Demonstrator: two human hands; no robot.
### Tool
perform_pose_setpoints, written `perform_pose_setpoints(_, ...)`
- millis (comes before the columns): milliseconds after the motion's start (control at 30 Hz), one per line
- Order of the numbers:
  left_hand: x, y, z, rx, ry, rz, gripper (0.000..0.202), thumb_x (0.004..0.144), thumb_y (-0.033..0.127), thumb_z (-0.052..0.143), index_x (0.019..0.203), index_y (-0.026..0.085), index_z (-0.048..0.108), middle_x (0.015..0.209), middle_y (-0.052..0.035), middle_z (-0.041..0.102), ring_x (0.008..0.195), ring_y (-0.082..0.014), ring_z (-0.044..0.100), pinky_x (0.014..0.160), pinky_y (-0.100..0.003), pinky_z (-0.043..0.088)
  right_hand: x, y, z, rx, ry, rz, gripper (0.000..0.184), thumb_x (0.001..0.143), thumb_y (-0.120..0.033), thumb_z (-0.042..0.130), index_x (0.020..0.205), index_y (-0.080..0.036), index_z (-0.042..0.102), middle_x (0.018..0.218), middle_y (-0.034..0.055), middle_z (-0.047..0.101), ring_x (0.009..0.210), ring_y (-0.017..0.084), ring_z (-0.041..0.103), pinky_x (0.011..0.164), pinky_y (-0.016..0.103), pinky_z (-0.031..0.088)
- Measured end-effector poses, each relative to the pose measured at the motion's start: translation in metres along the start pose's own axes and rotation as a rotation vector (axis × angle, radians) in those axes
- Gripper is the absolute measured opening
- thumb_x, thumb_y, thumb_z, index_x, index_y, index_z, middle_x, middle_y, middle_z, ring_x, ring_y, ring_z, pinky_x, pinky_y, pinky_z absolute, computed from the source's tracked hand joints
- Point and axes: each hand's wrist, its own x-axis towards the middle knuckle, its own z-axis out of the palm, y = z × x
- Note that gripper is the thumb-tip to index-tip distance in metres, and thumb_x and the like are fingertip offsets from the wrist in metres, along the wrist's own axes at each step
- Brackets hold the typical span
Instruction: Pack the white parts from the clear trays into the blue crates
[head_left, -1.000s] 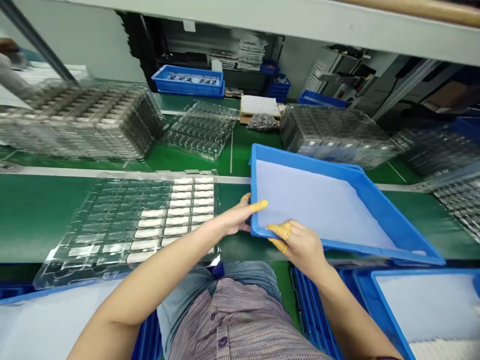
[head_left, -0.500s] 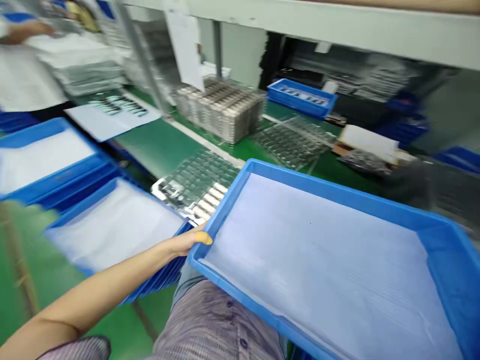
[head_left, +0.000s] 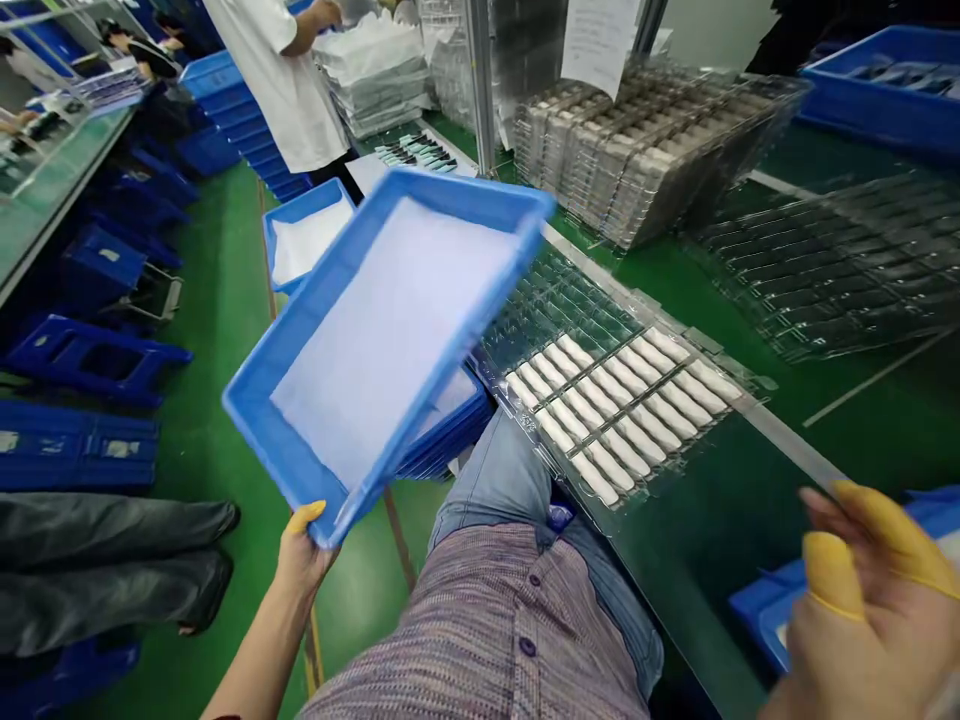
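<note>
My left hand (head_left: 306, 555) grips the near corner of a shallow blue plastic tray (head_left: 262, 445), its yellow-tipped thumb over the rim. The tray tilts in the air, lined with a white sheet (head_left: 397, 320), above a stack of blue trays (head_left: 442, 455) at my left side. At the lower right, my right hand (head_left: 870, 600) wears yellow finger covers and is slightly blurred; thumb and forefinger are apart, with nothing seen between them. Near it on the green bench lies a clear blister tray (head_left: 622, 400), part filled with white elongated pieces.
A tall stack of filled clear trays (head_left: 607, 150) stands behind, with an unfilled clear tray (head_left: 840, 260) to its right. A blue bin (head_left: 885, 90) sits at the back right. Blue stools (head_left: 90, 360), someone's legs (head_left: 105, 560) and a white-shirted person (head_left: 277, 90) are leftward.
The blue tray has swung from the right over to my left, carried by my left hand. My right hand has come into view, apart from the tray. The view has turned left.
</note>
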Motion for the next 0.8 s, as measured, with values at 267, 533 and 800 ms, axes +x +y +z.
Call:
perform_pose_setpoints(267,0.046,-0.029,0.069,-0.063,-0.02,0.1,0.035,0.075,0.01,0.058,0.108,0.022,0.061,0.096,-0.002,0.072,0.088,-0.0193,0.07,0.089,-0.051,0.065,-0.011,0.018,0.031,0.077,-0.226,0.226,0.039,0.073,-0.053,0.088,0.106,-0.032,0.081,0.107,0.0059,0.076,0.099,0.027,0.071,0.123,0.057,0.04)
perform_pose_setpoints(533,0.08,-0.096,0.152,0.007,-0.027,0.06,0.023,0.097,0.022,0.042,0.117,0.025,0.054,0.113,-0.0042,0.068,0.099,-0.0136,0.07,0.091,-0.039,0.064,-0.013,0.038,0.015,0.181,-0.178,0.372,0.038,0.066,-0.051,0.094,0.094,-0.028,0.083,0.091,0.0008,0.079,0.087,0.015,0.073,0.092,0.023,0.058)
perform_pose_setpoints(800,0.07,-0.126,0.159,0.419,-0.375,0.059,0.018,0.094,0.025,0.062,0.108,0.016,0.067,0.117,-0.0189,0.072,0.114,-0.0289,0.073,0.098,-0.049,0.062,-0.014,0.048,0.03,0.23,-0.262,0.433,0.035,0.071,-0.048,0.093,0.097,-0.027,0.083,0.093,0.0017,0.08,0.083,0.014,0.073,0.086,0.023,0.061)
